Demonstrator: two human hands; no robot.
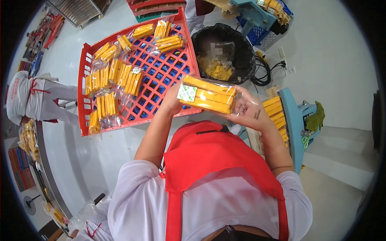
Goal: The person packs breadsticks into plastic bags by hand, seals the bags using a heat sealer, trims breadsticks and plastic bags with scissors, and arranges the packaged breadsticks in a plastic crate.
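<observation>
A clear plastic pack of long yellow sticks point(209, 96), with a white and green label at its left end, is held out in front of my chest. My left hand point(173, 99) grips the labelled end, its fingers mostly hidden behind the pack. At the other end, my right hand point(250, 109) has its fingers curled around the loose wrapper. Just beyond my left hand stands a red plastic crate point(150, 90), with several similar packs point(104, 78) lying along its left and far sides. Blue shows through its lattice base.
A bin lined with a black bag point(201, 36) holds yellow scraps beyond my hands. To my right, a blue machine point(291, 124) stands beside a row of yellow sticks point(275, 114). Black cables point(263, 70) lie near the wall. Other people in white point(44, 96) are at the left.
</observation>
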